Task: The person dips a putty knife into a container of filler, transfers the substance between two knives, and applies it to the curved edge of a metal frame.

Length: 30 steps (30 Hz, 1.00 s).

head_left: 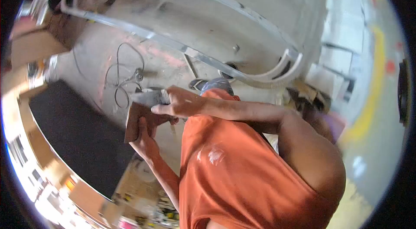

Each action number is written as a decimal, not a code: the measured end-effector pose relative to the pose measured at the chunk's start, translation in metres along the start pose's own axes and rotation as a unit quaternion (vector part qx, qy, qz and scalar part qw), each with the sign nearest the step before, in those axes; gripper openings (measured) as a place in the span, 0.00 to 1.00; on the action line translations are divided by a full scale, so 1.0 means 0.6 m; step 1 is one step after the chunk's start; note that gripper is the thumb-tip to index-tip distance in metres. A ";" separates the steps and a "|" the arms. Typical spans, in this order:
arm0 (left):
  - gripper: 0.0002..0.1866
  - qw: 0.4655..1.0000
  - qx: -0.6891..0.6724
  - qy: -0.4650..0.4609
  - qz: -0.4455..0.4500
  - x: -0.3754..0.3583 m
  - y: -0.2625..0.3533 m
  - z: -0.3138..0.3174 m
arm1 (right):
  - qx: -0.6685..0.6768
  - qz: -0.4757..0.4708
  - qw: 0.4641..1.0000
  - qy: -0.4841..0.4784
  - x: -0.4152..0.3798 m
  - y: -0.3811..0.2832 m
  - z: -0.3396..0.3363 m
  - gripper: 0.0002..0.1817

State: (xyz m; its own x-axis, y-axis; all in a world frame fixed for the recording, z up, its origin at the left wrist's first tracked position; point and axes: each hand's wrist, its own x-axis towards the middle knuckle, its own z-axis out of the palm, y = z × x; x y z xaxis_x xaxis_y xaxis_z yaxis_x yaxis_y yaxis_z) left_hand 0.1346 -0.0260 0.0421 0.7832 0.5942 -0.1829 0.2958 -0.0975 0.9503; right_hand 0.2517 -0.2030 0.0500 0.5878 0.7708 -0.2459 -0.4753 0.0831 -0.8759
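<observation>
My left hand (146, 139) reaches up from the bottom, its fingers closed on a brown, flat, stiff-looking piece (132, 124) held in front of my orange shirt. From the right, my bent right arm brings my right hand (183, 101) just above it. The fingers of that hand grip a grey, wedge-shaped piece (149, 98) with a pale edge, which overlaps the top of the brown piece in this view. Motion blur softens both, and I cannot tell exactly what kind of tool the grey piece is.
A long metal tube frame (167, 42) with rounded ends stretches across the floor ahead. Dark cable (118, 75) lies looped on the concrete. At left is a black-topped surface (78, 133) with a cardboard box (37, 49) beyond it. White panels (344, 23) lie at right.
</observation>
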 end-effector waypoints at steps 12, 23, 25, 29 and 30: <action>0.13 0.985 0.088 -0.141 0.045 0.056 0.120 0.193 | 0.149 -0.131 0.953 0.230 -0.066 0.020 -0.134 0.14; 0.15 0.871 0.190 -0.433 0.130 0.176 0.142 0.210 | 0.056 -0.115 0.938 0.322 -0.088 -0.023 -0.112 0.14; 0.14 0.851 0.169 -0.470 0.160 0.205 0.145 0.212 | 0.037 -0.092 0.938 0.332 -0.081 -0.033 -0.105 0.14; 0.14 0.871 0.082 -0.427 0.229 0.256 0.129 0.223 | 0.238 -0.180 0.816 0.496 -0.027 -0.018 -0.088 0.17; 0.13 0.837 0.111 -0.470 0.259 0.276 0.139 0.223 | 0.234 -0.126 0.786 0.559 -0.024 -0.051 -0.056 0.16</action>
State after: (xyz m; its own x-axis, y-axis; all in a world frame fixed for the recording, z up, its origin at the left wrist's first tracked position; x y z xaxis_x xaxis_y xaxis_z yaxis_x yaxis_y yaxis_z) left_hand 0.3621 -0.0425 0.0575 0.8911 -0.4534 0.0219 -0.2031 -0.3550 0.9125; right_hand 0.2800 -0.2378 0.0660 0.7851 -0.3213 -0.5295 -0.2874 0.5684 -0.7709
